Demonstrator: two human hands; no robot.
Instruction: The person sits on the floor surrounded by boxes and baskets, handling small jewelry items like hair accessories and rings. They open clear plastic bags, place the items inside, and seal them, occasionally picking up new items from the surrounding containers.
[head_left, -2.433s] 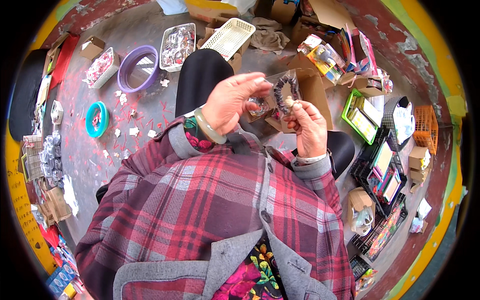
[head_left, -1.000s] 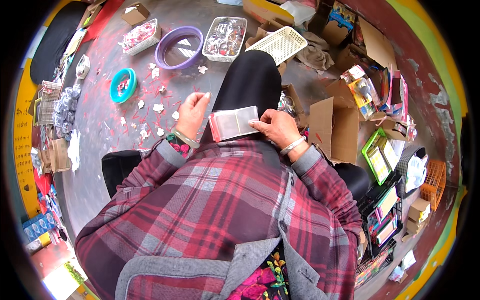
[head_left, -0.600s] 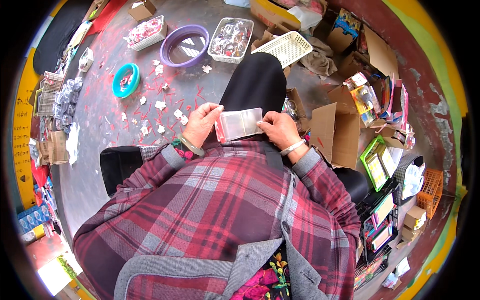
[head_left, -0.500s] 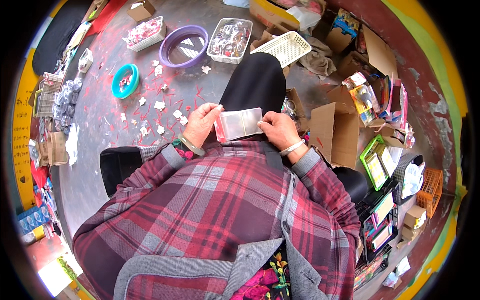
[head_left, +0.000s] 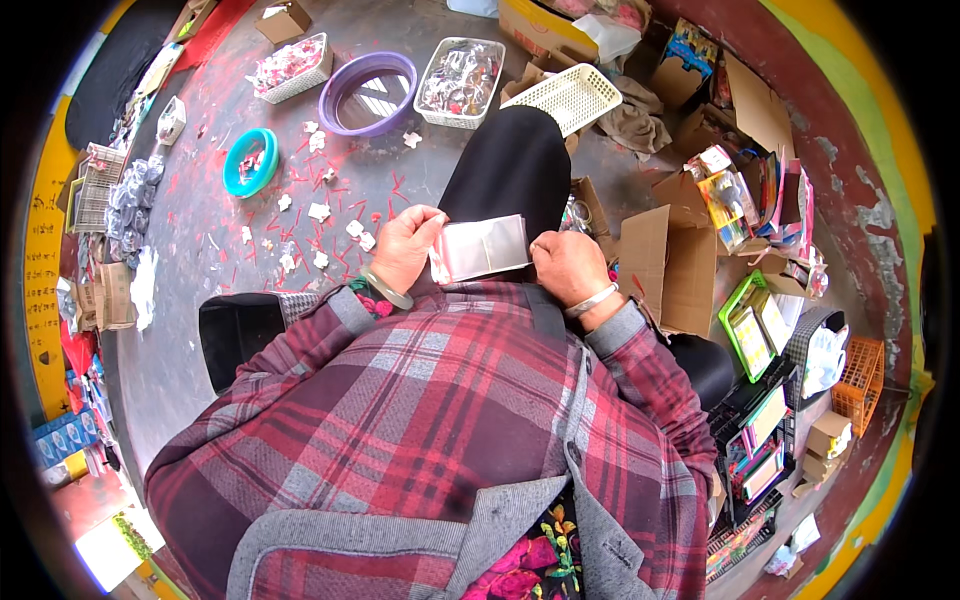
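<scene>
A stack of clear plastic sleeves point(head_left: 482, 250), with a thin reddish strip along its left side, lies over my lap just below my black-clad knee point(head_left: 508, 165). Thumb and fingers of my left hand point(head_left: 403, 247) pinch its left end. By the stack's right edge, my right hand point(head_left: 573, 268) is closed with the fingers curled in. Its fingertips sit very close to the sleeves, and whatever they may hold is hidden.
Beyond my knee stand a purple basin point(head_left: 333, 85), a filled white basket point(head_left: 430, 112) and an empty cream basket point(head_left: 590, 95). A teal bowl point(head_left: 232, 165) is at left among white and red scraps. Cardboard boxes point(head_left: 645, 255) and a green tray point(head_left: 733, 300) crowd my right.
My right hand has come off the right edge of the sleeves, moving slightly right and curling tighter. The left hand keeps its pinch; less red shows at the stack's left side.
</scene>
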